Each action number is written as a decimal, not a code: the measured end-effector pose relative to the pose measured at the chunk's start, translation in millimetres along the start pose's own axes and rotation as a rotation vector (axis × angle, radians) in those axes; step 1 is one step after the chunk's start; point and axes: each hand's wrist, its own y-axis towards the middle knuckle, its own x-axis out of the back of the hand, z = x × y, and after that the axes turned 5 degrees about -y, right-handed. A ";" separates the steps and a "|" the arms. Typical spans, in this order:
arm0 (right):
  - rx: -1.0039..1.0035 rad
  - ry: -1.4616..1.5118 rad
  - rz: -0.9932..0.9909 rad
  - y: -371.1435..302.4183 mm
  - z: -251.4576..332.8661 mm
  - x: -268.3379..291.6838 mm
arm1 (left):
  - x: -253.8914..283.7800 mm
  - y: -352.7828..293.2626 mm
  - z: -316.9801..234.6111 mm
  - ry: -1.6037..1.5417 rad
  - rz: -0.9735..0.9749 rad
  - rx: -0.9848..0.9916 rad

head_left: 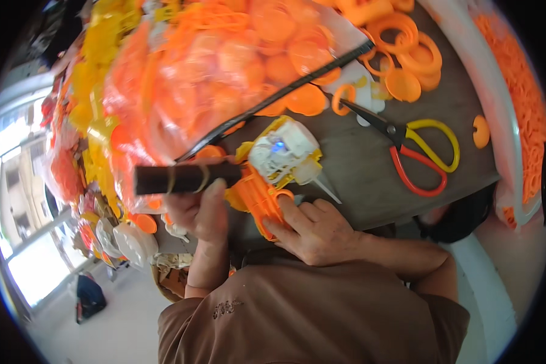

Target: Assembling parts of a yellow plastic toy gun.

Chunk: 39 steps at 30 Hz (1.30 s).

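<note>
Gripping a dark cylindrical handle (pixel 179 178), the left hand (pixel 201 209) is closed around it near the worktable's (pixel 370 176) front edge. Just beside it, the right hand (pixel 312 230) pinches an orange plastic part (pixel 259 197) between fingertips, touching a yellow-and-white glue gun (pixel 285 155). Scissors (pixel 415 151) lie well apart on bare tabletop. A bulging bag of orange pieces (pixel 218 67) crowds the left side.

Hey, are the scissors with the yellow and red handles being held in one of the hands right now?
No, the scissors lie untouched on the table, while the left hand grips a dark handle and the right hand an orange plastic piece.
</note>
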 end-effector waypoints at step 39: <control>-0.359 0.289 -0.251 -11.3 2.5 7.3 | 123.5 386.4 79.0 1.701 0.519 -0.081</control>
